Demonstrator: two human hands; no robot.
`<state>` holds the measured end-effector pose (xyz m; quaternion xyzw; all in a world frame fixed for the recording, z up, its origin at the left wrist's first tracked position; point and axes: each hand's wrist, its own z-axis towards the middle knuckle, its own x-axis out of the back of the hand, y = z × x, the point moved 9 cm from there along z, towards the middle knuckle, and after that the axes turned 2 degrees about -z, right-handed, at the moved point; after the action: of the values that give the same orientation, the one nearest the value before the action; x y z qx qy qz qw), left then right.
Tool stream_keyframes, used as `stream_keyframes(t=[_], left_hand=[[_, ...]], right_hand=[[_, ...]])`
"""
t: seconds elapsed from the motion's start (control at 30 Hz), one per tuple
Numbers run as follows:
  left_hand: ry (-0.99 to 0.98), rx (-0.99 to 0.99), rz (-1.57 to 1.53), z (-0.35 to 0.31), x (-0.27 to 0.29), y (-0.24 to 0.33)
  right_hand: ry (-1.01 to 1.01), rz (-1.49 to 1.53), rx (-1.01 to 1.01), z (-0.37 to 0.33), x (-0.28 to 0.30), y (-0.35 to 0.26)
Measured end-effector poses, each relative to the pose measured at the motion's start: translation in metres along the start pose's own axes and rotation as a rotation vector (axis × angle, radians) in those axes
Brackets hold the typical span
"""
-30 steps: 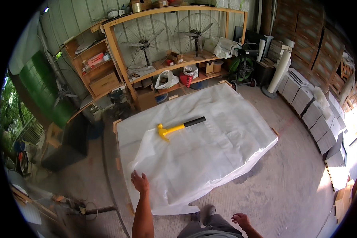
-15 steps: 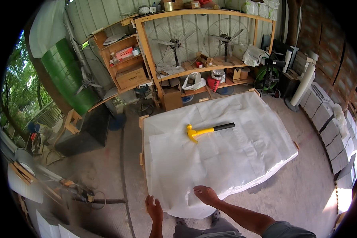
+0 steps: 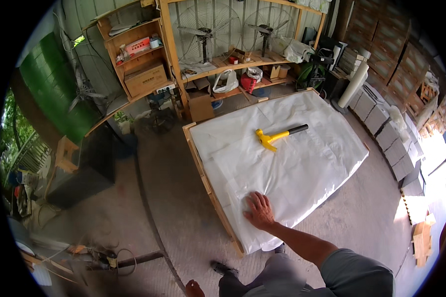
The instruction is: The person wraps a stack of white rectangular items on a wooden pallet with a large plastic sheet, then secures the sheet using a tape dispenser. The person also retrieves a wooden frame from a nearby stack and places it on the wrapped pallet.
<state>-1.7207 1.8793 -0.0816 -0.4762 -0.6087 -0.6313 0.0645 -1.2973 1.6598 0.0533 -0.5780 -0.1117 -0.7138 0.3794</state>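
White plastic sheeting covers a large wooden-edged crate or pallet in front of me. My right hand lies palm down on the sheeting near its close left part, fingers spread, holding nothing. A claw hammer with a yellow head and black grip rests on the sheeting, beyond my right hand and apart from it. My left hand shows only in part at the lower edge, low beside my leg and off the sheeting; its fingers cannot be made out.
A wooden strip runs along the sheeting's left side. Behind stands a wooden shelf rack with fans, bags and boxes. Stacked grey blocks line the right. A dark box stands at the left, and a cable lies at lower left.
My right hand has moved forward and flattened on the sheeting. My left hand has dropped toward the lower edge. The view has shifted and turned, and I have stepped left; the hammer stays on the sheeting.
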Motion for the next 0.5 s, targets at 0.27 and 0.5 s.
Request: stream_keyframes(t=[0.27,0.5], left_hand=[[-0.131,0.056,-0.111,0.040,0.030,-0.062],[-0.269,-0.175,-0.147,0.165,-0.001,-0.001]], right_hand=[[-0.037,-0.080,-0.002,0.016,0.002,-0.027],[-0.073,-0.081,-0.049,0.029,0.009,-0.028]])
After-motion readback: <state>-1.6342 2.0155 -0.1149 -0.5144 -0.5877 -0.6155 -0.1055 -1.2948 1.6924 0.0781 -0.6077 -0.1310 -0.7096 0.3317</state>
